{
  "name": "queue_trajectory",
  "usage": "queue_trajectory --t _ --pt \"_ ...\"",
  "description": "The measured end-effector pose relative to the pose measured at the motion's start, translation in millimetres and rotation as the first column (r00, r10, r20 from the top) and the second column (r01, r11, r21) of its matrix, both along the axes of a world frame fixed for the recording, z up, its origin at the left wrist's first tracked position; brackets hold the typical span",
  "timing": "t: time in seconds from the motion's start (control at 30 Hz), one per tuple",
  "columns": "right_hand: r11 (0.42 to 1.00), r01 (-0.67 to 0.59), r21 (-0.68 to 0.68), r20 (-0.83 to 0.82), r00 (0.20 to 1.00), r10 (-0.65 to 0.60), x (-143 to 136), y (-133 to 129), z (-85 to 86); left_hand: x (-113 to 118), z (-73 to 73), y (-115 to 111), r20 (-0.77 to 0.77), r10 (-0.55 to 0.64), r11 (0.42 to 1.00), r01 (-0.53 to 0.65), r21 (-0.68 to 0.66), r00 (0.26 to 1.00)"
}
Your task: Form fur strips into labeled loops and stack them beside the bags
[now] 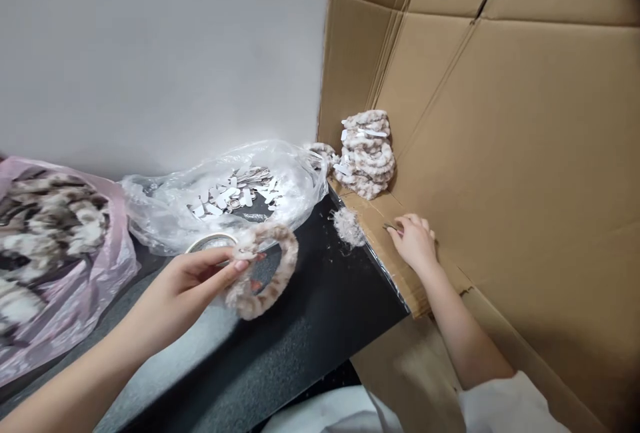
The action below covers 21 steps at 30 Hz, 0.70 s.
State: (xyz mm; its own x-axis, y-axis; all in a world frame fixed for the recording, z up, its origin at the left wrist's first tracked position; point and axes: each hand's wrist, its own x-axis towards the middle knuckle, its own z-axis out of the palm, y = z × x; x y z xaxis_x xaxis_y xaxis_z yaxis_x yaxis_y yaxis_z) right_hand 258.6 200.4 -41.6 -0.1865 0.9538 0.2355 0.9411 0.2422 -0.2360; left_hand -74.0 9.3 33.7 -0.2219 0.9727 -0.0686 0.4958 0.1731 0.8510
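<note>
My left hand [200,283] pinches a fluffy cream-and-brown hair band [285,263] between thumb and fingers, holding it up above the dark table. At the right, my right hand [416,241] is closed around a small pointed tool [388,226]; only its dark tip shows, so its kind is unclear. That hand rests over the cardboard strip along the table's edge. Close to it lies a tuft of pale fluff [349,227]. Farther back, a stack of similar fluffy bands [367,153] with white tags leans against the cardboard.
A clear plastic bag [165,210] holds many white tags [235,193]. A roll of tape [213,241] sits partly behind my left hand. At the left, a pink bag [117,253] is full of fluffy pieces. A tall cardboard wall [520,153] bounds the right side.
</note>
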Motion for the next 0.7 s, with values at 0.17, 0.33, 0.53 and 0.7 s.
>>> queue_trajectory --t 0.17,0.33,0.53,0.7 --pt "0.903 -0.422 -0.084 0.044 0.904 0.426 -86.9 47.0 17.2 -12.1 -40.6 -10.0 0.445 0.098 0.992 -0.054 -0.111 0.890" --pt "0.866 -0.466 -0.181 0.148 0.858 0.493 -155.1 95.3 8.0 -8.7 -76.2 -15.9 0.643 0.125 0.987 -0.031 -0.156 0.756" --pt "0.863 -0.464 -0.200 0.222 0.836 0.501 -165.9 113.1 1.9 -6.1 -83.9 -18.5 0.735 0.065 0.990 0.050 -0.133 0.675" --pt "0.852 -0.458 -0.255 0.237 0.825 0.514 -152.6 100.8 4.1 -9.3 -89.6 -16.7 0.763 0.047 0.992 0.062 -0.114 0.644"
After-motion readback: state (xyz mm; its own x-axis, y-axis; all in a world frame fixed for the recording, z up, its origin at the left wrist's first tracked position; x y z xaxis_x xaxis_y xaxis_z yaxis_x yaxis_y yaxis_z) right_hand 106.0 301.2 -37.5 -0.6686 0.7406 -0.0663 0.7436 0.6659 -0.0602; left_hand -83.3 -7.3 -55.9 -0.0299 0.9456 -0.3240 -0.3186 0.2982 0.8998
